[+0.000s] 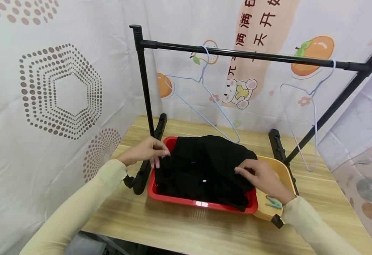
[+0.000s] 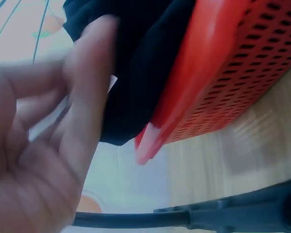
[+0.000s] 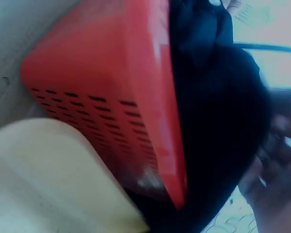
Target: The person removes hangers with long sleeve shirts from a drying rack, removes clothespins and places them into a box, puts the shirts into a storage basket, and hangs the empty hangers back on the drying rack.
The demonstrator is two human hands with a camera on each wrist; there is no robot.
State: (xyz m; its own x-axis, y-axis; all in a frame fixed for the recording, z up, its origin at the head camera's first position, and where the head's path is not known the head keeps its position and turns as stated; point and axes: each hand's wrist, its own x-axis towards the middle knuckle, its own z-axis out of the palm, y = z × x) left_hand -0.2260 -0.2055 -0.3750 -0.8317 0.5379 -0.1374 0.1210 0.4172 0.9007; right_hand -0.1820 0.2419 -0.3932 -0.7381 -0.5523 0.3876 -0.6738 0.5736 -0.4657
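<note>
A black garment (image 1: 205, 159) lies bunched in a red plastic basket (image 1: 202, 204), with a small pale mark on its front. My left hand (image 1: 149, 150) is over the basket's left end, fingers loosely bent beside the cloth; no cloth shows between its thumb and fingers (image 2: 43, 131). On the opposite side, my right hand (image 1: 264, 177) is at the garment's right part with its fingers loosely curled. In the right wrist view the fingers (image 3: 276, 165) are close against the dark cloth, and whether they touch it is hard to see.
A black rack (image 1: 237, 53) stands behind the basket, carrying two light blue hangers (image 1: 216, 101), (image 1: 315, 117). Right of the red basket sits a yellow basket (image 1: 264, 210) with a teal clothespin (image 1: 273, 203) in it. The wooden table's front edge (image 1: 135, 242) is near; patterned curtains (image 1: 109, 53) enclose the space.
</note>
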